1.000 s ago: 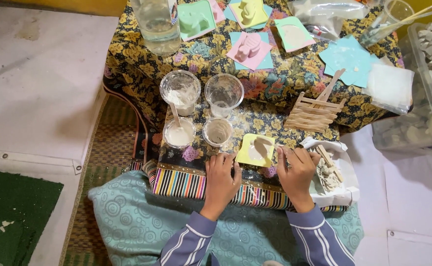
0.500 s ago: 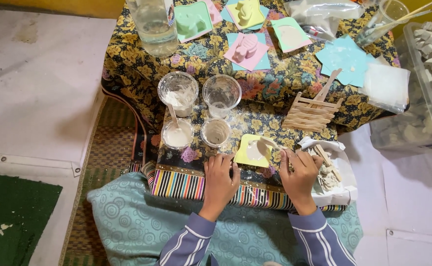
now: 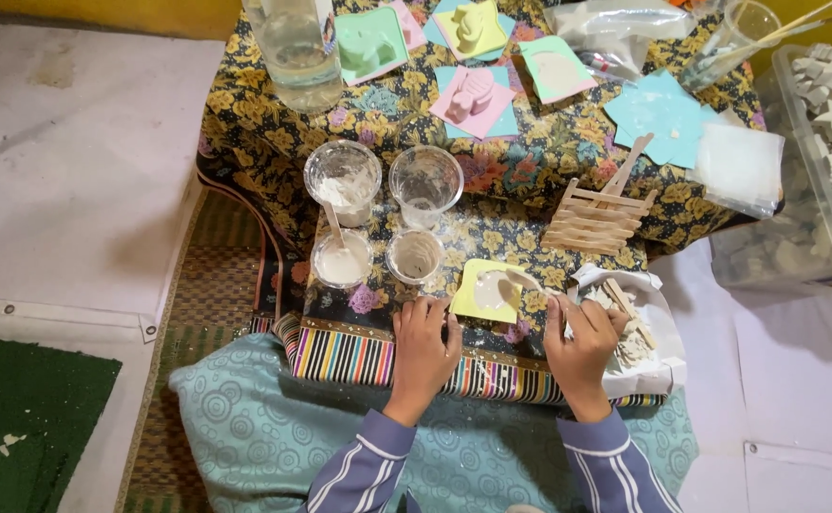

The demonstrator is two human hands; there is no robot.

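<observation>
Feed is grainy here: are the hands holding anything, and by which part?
Left hand touches the yellow mould at its near-left corner. Right hand seems to pinch a thin stick; where exactly cannot be told.

We have only one view, from a camera on the person's head, looking almost straight down and slightly forward over the low table (image 3: 274, 142) from fairly near. Beyond the fingertips of the left hand (image 3: 423, 344) and right hand (image 3: 582, 350) the tabletop runs to the top edge; behind them, sleeves and lap fill the bottom. Its far end looks cut off.
</observation>
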